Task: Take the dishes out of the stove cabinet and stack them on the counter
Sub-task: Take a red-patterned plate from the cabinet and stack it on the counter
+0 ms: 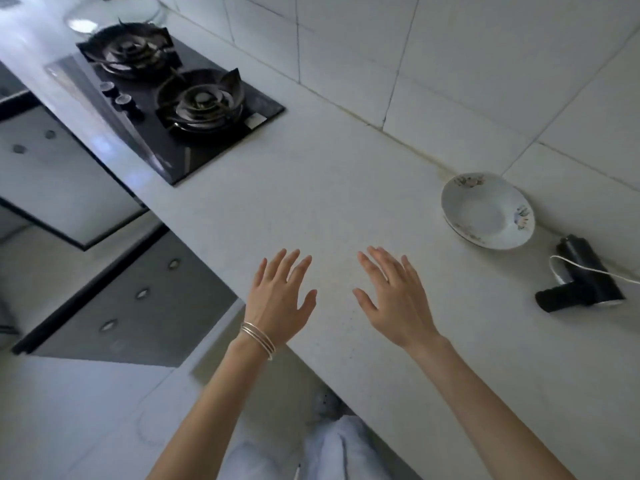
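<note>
**Q:** What lies below the gas hob?
**A:** Two cabinet doors stand out past the front edge of the counter.

**Q:** And right of the hob?
**A:** The left hand and right hand are side by side over that edge, fingers straight, holding nothing. Farther right of the hob, across a wide stretch of counter, one floral dish sits by the wall tiles, near a black corded device.

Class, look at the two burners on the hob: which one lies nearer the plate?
The burner beside the white sticker, at the end of the hob towards the plate; the other burner sits at the far end.
</note>
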`<state>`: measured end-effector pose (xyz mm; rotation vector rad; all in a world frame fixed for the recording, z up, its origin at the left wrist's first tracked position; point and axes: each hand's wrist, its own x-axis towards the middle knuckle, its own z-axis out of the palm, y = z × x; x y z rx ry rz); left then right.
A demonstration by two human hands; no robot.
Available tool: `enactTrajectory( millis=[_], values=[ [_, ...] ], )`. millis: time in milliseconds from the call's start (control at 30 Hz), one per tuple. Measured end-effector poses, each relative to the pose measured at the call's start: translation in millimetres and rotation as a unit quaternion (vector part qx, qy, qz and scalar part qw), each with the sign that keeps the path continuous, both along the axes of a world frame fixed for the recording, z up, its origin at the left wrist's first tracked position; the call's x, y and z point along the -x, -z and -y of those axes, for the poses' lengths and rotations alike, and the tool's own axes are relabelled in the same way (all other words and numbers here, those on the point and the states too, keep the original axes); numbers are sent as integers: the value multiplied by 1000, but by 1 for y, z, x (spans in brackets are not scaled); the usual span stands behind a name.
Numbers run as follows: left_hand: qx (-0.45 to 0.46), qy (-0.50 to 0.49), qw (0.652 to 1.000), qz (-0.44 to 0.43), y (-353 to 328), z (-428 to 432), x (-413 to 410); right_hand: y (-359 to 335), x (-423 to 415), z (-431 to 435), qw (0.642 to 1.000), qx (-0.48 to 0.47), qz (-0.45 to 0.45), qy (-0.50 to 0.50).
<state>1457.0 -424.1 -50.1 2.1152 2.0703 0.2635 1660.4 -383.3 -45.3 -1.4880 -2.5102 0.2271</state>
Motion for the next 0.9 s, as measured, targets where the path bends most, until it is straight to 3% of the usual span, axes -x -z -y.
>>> enactTrajectory(
  millis=[600,900],
  values=[
    [-50,-50,995,-64,-9,232,193,7,196,204,997,-32,0,-68],
    [-65,-107,990,-61,-19,294,279,-15,283,237,990,-68,-10,-123]
  ],
)
